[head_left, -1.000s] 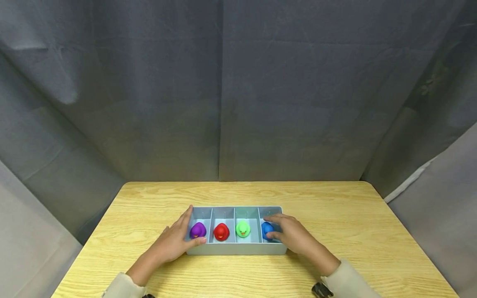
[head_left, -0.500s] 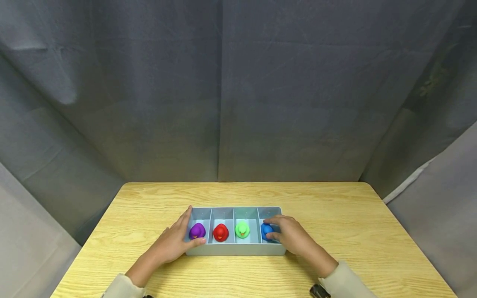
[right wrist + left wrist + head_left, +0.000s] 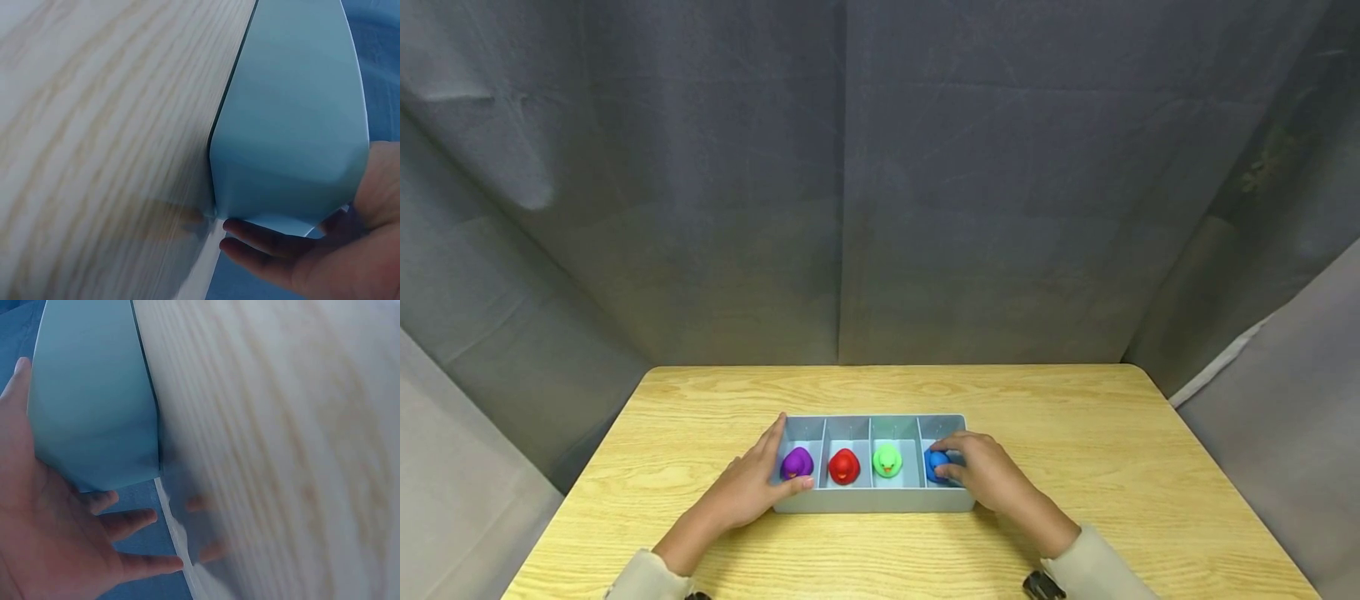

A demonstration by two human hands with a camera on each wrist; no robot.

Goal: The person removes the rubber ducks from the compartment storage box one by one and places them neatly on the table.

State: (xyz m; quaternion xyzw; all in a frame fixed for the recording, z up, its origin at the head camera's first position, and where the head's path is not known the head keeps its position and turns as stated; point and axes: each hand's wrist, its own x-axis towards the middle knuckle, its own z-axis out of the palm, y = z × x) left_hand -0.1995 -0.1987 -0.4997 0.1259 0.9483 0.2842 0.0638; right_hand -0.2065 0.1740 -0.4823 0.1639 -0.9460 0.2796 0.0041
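Observation:
A long grey divided box (image 3: 874,501) sits on the table, with one rubber duck in each compartment. From left to right they are purple (image 3: 797,463), red (image 3: 844,467), green (image 3: 887,461) and blue (image 3: 935,464). My left hand (image 3: 747,486) rests on the box's left end, thumb along the front rim. In the left wrist view its other fingers (image 3: 134,524) stretch out straight and spread. Reaching into the rightmost compartment, my right hand (image 3: 988,472) pinches the blue duck between thumb and index finger. Its other fingers (image 3: 262,247) lie outside the box's right end in the right wrist view.
The pale wooden table (image 3: 1060,417) extends beyond the box on every side. Behind it and at both sides hang grey curtains (image 3: 985,208). Light sleeves (image 3: 1097,567) cover both forearms.

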